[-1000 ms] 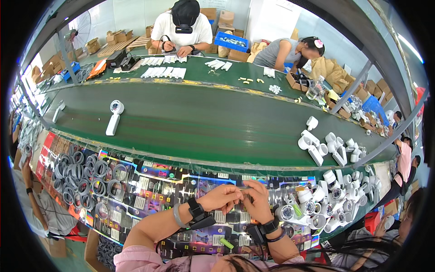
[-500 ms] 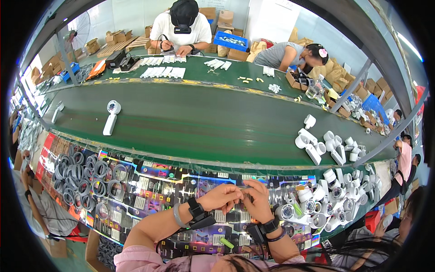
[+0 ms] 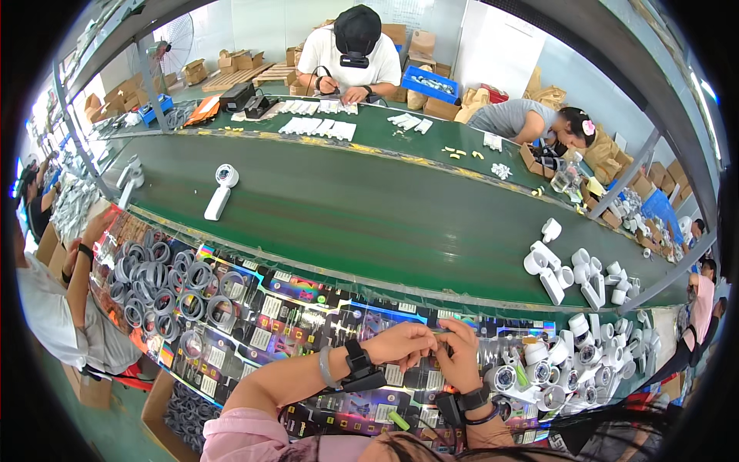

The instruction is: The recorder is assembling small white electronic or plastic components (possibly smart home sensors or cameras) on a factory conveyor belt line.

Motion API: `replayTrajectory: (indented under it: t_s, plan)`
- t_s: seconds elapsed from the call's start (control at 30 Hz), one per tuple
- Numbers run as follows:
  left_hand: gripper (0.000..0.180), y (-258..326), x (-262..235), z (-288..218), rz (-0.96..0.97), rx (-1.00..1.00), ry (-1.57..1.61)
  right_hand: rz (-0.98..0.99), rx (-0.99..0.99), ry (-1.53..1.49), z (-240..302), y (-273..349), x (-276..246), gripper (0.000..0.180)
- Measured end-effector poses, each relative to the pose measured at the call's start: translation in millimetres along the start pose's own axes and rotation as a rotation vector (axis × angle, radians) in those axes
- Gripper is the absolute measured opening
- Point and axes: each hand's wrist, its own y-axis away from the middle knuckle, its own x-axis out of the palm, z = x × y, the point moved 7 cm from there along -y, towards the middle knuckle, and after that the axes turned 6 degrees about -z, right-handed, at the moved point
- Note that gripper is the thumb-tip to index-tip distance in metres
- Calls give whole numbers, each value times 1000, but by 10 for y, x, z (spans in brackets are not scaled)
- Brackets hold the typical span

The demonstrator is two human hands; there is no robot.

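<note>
White fan [image 3: 218,191] moved left, hands pinched together

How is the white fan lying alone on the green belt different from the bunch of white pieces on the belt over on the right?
The single white fan lies by itself, far from the hands; the heap of white pieces is many parts crowded together. The single white fan looks whole, with a round head and a long handle; the heap of white pieces looks like separate rings and handles. Both are white and lie on the green belt.

Bright, even indoor light; sharp centre.
Fisheye bends straight edges near the dark rim; shiny packaging glints.
</note>
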Motion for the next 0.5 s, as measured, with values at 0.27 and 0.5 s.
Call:
replayTrajectory:
  t_s: [0.27, 0.5]
  plan:
    - [25, 31, -8, -39, -7, -15, 3, 6, -23, -13, 24, -21, 11, 14]
    - [25, 12, -10, -25, 5, -5, 16, 1, -48, -5, 45, -38, -11, 15]
